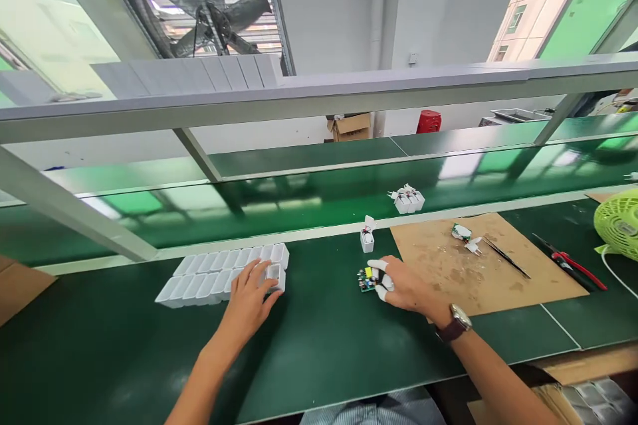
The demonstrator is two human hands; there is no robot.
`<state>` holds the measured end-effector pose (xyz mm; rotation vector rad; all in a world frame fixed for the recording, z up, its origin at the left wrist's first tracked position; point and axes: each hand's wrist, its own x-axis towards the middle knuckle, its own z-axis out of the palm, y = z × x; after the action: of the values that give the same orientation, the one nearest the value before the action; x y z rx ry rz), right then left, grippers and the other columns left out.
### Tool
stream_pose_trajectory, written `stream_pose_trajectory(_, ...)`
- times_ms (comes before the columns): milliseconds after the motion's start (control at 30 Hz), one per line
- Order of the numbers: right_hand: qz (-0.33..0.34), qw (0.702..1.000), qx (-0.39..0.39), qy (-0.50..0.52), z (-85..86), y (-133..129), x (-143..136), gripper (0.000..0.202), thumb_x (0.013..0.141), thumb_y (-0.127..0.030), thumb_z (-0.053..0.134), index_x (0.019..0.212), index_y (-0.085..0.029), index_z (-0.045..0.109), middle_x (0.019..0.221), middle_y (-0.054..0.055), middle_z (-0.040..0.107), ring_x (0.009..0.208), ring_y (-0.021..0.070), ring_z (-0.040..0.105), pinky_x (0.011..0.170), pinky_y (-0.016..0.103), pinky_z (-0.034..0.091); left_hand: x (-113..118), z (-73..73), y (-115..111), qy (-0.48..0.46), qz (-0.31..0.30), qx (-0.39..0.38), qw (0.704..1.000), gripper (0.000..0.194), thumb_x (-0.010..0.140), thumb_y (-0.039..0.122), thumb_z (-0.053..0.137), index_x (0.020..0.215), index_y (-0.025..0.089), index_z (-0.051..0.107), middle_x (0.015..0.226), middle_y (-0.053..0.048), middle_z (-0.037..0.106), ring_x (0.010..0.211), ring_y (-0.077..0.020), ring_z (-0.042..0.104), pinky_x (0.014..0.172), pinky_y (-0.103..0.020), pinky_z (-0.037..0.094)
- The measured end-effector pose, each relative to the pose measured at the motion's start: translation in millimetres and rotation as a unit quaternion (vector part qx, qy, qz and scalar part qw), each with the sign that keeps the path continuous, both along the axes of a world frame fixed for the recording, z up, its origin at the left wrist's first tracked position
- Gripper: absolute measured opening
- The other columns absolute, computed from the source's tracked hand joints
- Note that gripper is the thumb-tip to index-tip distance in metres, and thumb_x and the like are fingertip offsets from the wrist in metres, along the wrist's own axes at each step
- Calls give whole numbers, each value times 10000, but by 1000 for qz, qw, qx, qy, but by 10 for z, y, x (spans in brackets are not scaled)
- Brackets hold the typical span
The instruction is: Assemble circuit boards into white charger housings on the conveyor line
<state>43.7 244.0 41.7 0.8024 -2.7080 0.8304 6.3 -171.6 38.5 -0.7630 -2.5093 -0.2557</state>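
Circuit board [365, 281], at five o'clock over the bench [319, 352]: green, crowded with small parts, one yellow block [368, 272] prominent. Right hand [406, 285]: grip pinching its three-o'clock end. Left hand [248, 302], seven o'clock: grip spread about white box [275, 272]; hold cannot be told.

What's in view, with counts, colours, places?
Bench: one, green, foreground
Boxes: two rows, white, left
Lone box: one, white, centre
Box cluster: one, white, further back
Board: one, green, centre
Mat: one, brown, right
Parts: several, white, green, on mat
Tweezers: one, dark, on mat
Pliers: one, red-black, right
Desk fan: one, lime, right
Wall fan: one, dark, upper left
Stool: one, red, back
Left hand: one, bare, on boxes
Right hand: one, white-capped, holding board
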Motion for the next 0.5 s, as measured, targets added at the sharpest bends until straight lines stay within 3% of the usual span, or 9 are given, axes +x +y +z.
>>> stream_pose_trajectory(200, 53, 997, 20, -48, -138, -292, -348, 572, 809, -74, 718, 1363, -114, 579, 1290, 185, 608, 1190, 351, 592, 1017, 495, 514, -76, 30, 621, -52, -121, 75, 988, 143, 1031, 285, 551, 955, 220, 653, 1435, -126, 551, 1354, -344, 509, 1067, -578, 517)
stream_pose_trajectory(300, 61, 996, 29, -52, -228, -311, -461, 617, 780, -106, 793, 1360, -116, 583, 1343, 196, 589, 1258, 372, 561, 1048, 505, 496, -204, -9, 875, -130, -134, 103, 977, 109, 1004, 286, 565, 975, 225, 650, 1492, -117, 506, 1322, -323, 545, 1050, -530, 550)
stream_pose_trajectory(500, 50, 996, 29, -62, -240, -249, -472, 630, 780, -195, 885, 1345, -153, 610, 1170, 126, 653, 1112, 313, 633, 974, 445, 522, -453, -184, 1161, -239, -138, 194, 941, 225, 953, 415, 635, 868, 209, 605, 1434, -134, 528, 1257, -318, 599, 1032, -509, 555)
